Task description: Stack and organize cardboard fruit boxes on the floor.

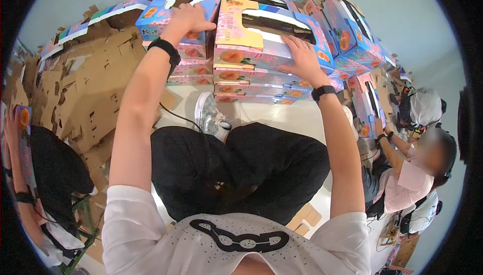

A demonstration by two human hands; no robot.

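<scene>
Two stacks of printed cardboard fruit cartons stand side by side before my knees. My left hand [189, 21] lies on the front top edge of a blue carton [158, 14] that tops the left stack, its thumb stretched out towards the gap between the stacks. On the middle stack's top carton [241, 57], pink and yellow with peach pictures, rests my right hand [305, 58]. Its fingers lie over the top edge by the cut-out opening, and the thumb is against the front face. Both hands have their fingers apart. Beneath, more cartons [230, 75] are stacked flush.
Flattened brown cardboard [94, 75] spreads at left. More cartons [347, 29] are stacked at right. A co-worker [405, 184] sits at right with hands on a carton [366, 105]; another person's arm [13, 150] shows at far left. A black cable [181, 116] runs near my shoe [207, 116].
</scene>
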